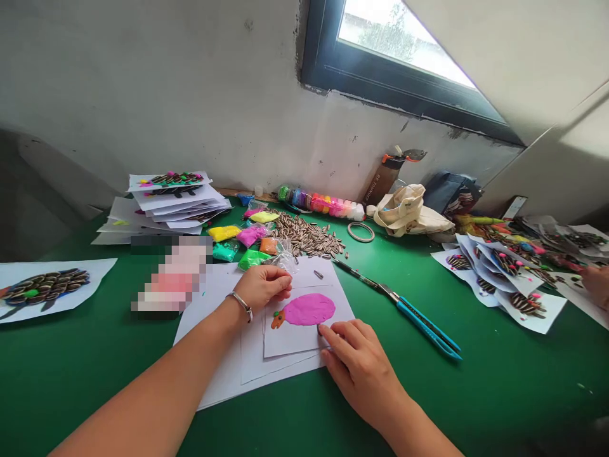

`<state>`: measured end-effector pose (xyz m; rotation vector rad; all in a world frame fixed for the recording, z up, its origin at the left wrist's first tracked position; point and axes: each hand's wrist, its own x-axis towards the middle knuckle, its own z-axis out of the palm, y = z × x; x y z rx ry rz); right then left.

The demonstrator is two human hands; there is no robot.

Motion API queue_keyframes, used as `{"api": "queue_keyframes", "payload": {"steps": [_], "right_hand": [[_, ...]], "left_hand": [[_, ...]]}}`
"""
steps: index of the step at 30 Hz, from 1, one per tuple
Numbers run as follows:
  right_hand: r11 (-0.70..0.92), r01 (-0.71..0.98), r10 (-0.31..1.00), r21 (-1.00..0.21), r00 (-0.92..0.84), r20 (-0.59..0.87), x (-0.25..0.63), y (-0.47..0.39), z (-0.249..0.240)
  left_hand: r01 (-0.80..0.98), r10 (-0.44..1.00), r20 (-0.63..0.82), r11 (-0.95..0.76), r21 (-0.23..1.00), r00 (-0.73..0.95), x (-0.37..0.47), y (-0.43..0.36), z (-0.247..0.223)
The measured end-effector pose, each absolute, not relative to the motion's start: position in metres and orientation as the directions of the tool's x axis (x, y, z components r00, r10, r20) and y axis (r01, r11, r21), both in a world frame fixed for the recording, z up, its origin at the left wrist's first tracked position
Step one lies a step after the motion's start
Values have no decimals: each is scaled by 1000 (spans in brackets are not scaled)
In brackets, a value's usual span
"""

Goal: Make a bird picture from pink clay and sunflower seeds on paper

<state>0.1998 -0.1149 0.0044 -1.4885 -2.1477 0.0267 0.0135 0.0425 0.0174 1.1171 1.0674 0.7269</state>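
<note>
On a small white sheet [290,348] lies a flat pink clay oval [309,310] with an orange clay head [277,319] at its left and a bit of green on top. My right hand [361,365] has its index fingertip on a dark sunflower seed [319,330] at the oval's lower edge; the thumb rests lower on the paper. Above the head, my left hand [264,287] hovers with fingers curled into a pinch; whatever they may hold is hidden. One loose sunflower seed [318,274] lies on the paper above the oval.
Behind the paper are a pile of sunflower seeds [307,235] and bags of coloured clay [252,236]. Blue-handled tweezers [428,327] lie to the right. Stacks of seed pictures [176,197] stand left and right [507,273]. Another person's hand [595,284] shows at far right.
</note>
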Motion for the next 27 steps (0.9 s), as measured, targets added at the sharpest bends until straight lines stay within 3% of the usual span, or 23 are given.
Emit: {"api": "queue_keyframes", "payload": {"steps": [22,25,27], "right_hand": [[347,883,899,-317,-217,381,199,-113,0],[335,867,907,-370,-190,375,201,-113,-2],[312,825,917,-471,-133,375,204,-111,0]], "left_hand": [[54,882,-310,312,949,356,13,42,18],[49,875,-316,321,946,366,13,43,20],[42,867,-319,328,944,382,12,42,23]]}}
